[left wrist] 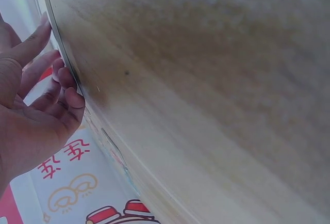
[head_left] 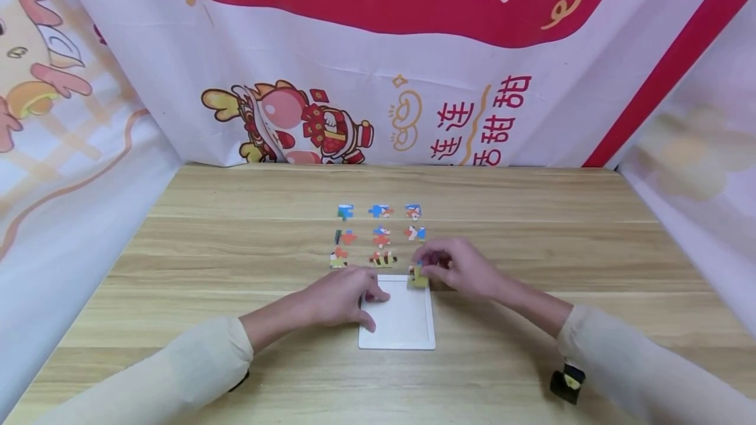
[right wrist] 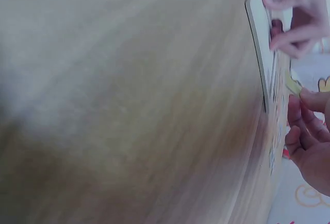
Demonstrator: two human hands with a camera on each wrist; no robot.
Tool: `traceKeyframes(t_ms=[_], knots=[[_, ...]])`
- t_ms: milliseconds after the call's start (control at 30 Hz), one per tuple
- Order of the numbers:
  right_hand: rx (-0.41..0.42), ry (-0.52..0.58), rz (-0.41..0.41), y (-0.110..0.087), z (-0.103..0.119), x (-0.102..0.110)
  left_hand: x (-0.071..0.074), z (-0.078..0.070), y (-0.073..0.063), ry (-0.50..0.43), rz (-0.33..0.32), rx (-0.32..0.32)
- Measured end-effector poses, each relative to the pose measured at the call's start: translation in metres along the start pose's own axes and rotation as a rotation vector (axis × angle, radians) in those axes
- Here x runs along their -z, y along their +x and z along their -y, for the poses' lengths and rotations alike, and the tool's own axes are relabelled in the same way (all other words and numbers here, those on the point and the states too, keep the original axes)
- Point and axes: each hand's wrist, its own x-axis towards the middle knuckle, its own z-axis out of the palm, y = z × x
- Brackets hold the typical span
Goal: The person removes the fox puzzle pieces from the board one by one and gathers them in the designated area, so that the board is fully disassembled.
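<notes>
My right hand [head_left: 466, 269] pinches a jigsaw puzzle piece [head_left: 417, 279] between thumb and fingers. The piece is held over the top right corner of a white puzzle tray [head_left: 397, 323]; in the right wrist view this yellowish-green piece [right wrist: 293, 83] is tilted above the surface. On the tray's left side rests my left hand [head_left: 336, 297], thumb and index finger spread apart over its bare surface. The left wrist view shows the fingers [left wrist: 33, 46] of that hand touching the tray's edge. Some of its other fingers are bent beside the rim.
Beyond the tray, several puzzle pieces lie apart in rows, among them a striped piece [head_left: 383, 259] and an orange piece [head_left: 380, 237]. The wooden table [head_left: 236, 235] ends at a printed curtain [head_left: 354, 51] behind, with more fabric on both sides.
</notes>
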Motion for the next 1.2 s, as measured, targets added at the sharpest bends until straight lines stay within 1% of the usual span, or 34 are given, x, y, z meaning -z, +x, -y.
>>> traceKeyframes(t_ms=[133, 333, 433, 600, 767, 1000, 1067, 1200], knots=[[-0.033, -0.014, -0.051, 0.011, -0.009, 0.002, 0.000, -0.001, 0.001, -0.006, -0.003, 0.003], [-0.086, -0.061, -0.085, 0.023, -0.020, 0.002, -0.001, -0.001, 0.002, -0.006, -0.002, 0.007], [-0.100, -0.100, -0.090, 0.027, -0.022, 0.001, -0.001, -0.001, 0.002, -0.010, 0.001, 0.008], [-0.091, -0.179, -0.073, 0.030, -0.025, -0.002, -0.002, -0.001, 0.002, -0.005, 0.002, 0.014], [-0.083, -0.247, -0.063, 0.031, -0.027, -0.004, -0.002, -0.002, 0.002, 0.002, 0.003, 0.012], [-0.083, -0.239, -0.091, 0.029, -0.028, -0.002, -0.002, -0.002, 0.003, 0.006, 0.003, 0.004], [-0.078, -0.236, -0.092, 0.026, -0.026, 0.000, -0.002, -0.002, 0.003, 0.006, 0.003, 0.005], [-0.098, -0.237, -0.087, 0.017, -0.024, 0.005, -0.001, -0.002, 0.001, 0.008, 0.002, 0.005]])
